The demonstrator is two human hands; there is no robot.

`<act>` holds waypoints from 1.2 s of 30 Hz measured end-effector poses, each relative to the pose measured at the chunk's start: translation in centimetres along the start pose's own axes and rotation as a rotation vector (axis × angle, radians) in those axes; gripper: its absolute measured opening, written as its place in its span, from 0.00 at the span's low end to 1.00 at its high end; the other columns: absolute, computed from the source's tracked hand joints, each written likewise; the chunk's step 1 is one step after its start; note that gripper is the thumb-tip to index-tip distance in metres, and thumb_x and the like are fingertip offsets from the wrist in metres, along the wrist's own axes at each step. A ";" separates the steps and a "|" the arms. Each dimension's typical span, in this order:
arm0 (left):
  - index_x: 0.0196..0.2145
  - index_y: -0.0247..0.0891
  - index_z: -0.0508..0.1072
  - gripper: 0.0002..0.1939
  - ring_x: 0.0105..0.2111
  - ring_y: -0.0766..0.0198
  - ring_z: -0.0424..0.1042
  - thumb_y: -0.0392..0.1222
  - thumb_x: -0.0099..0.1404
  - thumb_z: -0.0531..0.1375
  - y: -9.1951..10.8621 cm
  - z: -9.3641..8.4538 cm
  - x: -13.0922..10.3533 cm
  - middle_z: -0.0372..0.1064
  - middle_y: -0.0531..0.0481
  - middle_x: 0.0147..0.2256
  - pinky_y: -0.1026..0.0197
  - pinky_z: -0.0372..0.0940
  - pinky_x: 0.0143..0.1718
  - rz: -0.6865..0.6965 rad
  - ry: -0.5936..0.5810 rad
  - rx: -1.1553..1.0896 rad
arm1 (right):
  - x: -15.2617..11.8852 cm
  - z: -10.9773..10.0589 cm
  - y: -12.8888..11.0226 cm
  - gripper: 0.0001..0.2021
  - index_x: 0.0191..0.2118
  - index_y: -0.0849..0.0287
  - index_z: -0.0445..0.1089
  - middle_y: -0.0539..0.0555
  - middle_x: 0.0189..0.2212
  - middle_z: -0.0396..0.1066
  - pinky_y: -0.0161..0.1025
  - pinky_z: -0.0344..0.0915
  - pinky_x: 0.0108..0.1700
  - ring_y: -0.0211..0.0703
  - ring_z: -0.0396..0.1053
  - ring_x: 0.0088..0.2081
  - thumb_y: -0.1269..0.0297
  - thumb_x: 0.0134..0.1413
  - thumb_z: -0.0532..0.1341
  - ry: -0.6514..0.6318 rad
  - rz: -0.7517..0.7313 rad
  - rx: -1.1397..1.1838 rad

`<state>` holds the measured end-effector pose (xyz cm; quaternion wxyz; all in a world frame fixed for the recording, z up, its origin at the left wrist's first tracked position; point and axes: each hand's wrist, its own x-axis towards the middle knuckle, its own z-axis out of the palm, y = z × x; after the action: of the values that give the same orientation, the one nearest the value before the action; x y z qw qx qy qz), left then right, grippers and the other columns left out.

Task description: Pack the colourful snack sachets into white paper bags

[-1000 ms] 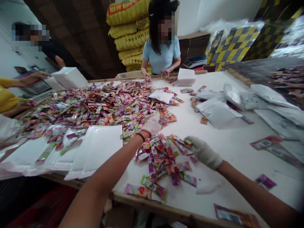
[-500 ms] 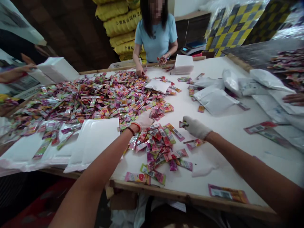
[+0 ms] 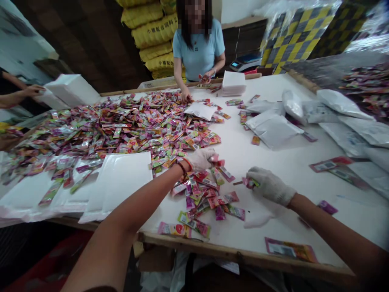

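Remotely, I see the left hand (image 3: 200,159) pinching a pink sachet (image 3: 217,159) at the small pile (image 3: 209,194), centre frame; the right hand (image 3: 269,186) curls its fingers around other sachets (image 3: 248,183). The large heap (image 3: 133,121), left on the desk (image 3: 240,140), probably sits for easy reach.

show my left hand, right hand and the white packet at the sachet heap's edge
Left hand (image 3: 199,159), head view: back of glove
Right hand (image 3: 269,184), head view: back of glove
White packet (image 3: 200,110), head view: middle of upper face

The right fingers (image 3: 255,173) partly hide colourful packets (image 3: 247,183).
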<state>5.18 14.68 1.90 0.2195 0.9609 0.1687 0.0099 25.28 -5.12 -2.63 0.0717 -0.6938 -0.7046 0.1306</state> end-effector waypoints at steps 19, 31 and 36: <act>0.49 0.36 0.64 0.23 0.39 0.60 0.69 0.41 0.54 0.58 -2.6 -5.0 -2.5 0.70 0.45 0.42 0.64 0.64 0.40 -0.407 -0.016 0.159 | 9.2 -0.9 -4.6 0.19 0.51 0.62 0.61 0.60 0.34 0.74 0.35 0.60 0.30 0.43 0.71 0.30 0.66 0.52 0.54 -0.061 0.508 0.229; 0.36 0.40 0.72 0.13 0.34 0.57 0.69 0.38 0.50 0.58 -5.0 -2.5 -5.3 0.71 0.47 0.34 0.58 0.63 0.36 -0.156 -0.296 0.372 | 10.9 2.2 -8.0 0.15 0.37 0.63 0.74 0.66 0.37 0.75 0.37 0.61 0.33 0.50 0.73 0.37 0.58 0.48 0.57 -0.242 0.331 0.084; 0.29 0.36 0.73 0.09 0.36 0.55 0.70 0.42 0.50 0.58 -5.6 -3.8 -6.8 0.70 0.43 0.36 0.57 0.63 0.38 -0.127 -0.026 0.395 | 10.7 0.0 -7.0 0.15 0.40 0.62 0.72 0.63 0.37 0.75 0.35 0.61 0.31 0.47 0.72 0.35 0.61 0.48 0.57 -0.199 0.317 0.077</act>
<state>-3.40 18.76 3.29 0.0292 0.9727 0.2250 -0.0494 18.25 5.54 -1.51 0.0066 -0.7766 -0.5845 0.2350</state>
